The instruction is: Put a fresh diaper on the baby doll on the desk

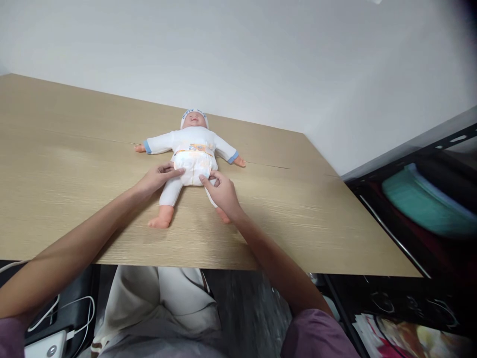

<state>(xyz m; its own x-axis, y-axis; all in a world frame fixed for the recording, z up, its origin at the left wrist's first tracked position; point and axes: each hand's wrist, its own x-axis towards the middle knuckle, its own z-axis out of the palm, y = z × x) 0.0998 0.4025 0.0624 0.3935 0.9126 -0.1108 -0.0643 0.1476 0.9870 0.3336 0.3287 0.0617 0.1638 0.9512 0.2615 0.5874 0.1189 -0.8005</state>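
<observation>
Purple sleeve (315, 334), left fingers (176, 173) and right fingers (206, 182) pinching doll's (194, 135) diaper (193, 166), cap lettering (194, 111) illegible

Pinching diaper (192, 165) edge by leg opening with left hand (158, 177); same at opposite edge with right hand (220, 190); wrapped around doll (192, 136), lying face-up with hips between hands, with printed cap (193, 112) beyond both, with bare feet (163, 218) nearer than both; on wooden tabletop (93, 214) under hands; with teal item (428, 201) well right of right hand, with white device (44, 345) far lower left of left hand
</observation>
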